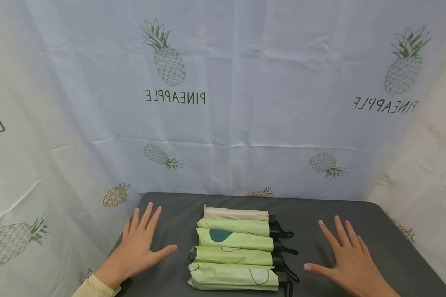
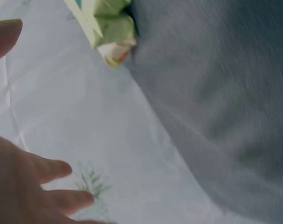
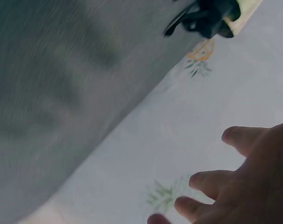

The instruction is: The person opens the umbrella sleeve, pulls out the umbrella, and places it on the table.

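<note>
Several folded umbrellas lie side by side in a column on the dark grey table (image 1: 171, 210). Farthest back is a cream umbrella (image 1: 236, 213); the others are light green, one with a dark green spot (image 1: 220, 235), and the nearest umbrella (image 1: 232, 277) has a pale rounded patch. Their black handles (image 1: 278, 262) and wrist straps point right. My left hand (image 1: 134, 247), fingers spread, is to the left of the row, apart from it. To the right of the handles is my right hand (image 1: 351, 262), also spread and holding nothing. Whether either hand touches the tabletop, I cannot tell.
A white curtain (image 1: 267, 123) printed with pineapples and mirrored lettering hangs behind the table and along both sides. The table's back edge and rounded corners meet it. In the left wrist view, crumpled umbrella ends (image 2: 111, 28) show; the right wrist view shows black handles (image 3: 211, 18).
</note>
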A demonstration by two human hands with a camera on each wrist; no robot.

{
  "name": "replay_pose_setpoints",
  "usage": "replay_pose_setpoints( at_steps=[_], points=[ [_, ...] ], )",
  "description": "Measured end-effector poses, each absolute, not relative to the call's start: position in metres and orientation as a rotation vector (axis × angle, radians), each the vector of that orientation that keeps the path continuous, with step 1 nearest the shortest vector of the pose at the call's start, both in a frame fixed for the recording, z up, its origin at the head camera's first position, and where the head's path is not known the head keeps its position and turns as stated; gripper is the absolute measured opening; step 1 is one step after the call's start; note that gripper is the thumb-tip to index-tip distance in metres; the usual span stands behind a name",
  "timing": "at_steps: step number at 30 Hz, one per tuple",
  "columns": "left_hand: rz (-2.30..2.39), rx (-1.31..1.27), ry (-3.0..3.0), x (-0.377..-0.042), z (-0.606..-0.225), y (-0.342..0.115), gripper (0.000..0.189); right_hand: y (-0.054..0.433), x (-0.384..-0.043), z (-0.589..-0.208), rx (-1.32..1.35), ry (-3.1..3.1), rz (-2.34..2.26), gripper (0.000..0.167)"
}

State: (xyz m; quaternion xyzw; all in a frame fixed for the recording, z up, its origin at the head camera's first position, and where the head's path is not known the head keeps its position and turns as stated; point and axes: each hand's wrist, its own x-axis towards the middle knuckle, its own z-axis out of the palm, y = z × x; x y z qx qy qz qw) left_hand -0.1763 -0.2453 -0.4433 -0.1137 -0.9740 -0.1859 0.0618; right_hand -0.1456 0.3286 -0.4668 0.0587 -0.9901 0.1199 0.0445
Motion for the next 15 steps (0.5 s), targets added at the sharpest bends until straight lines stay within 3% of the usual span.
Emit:
replay_pose_setpoints(
  at_steps=[6,12,15],
  points=[
    [-0.686,-0.455,-2.851,-0.174,-0.453,-0.222,0.097,0.31,-0.148,-0.472,0.324,-3.018,0.631,0.11],
    [-0.995,-0.669,-2.817,-0.167,-0.461,-0.198,0.053,0.285,-0.142,-0.474,0.428,-3.003,0.924,0.098],
    [-1.13,-0.791,-2.822,-0.164,-0.466,-0.194,0.039,0.277,-0.141,-0.476,0.467,-3.002,0.98,0.091]
  ],
)
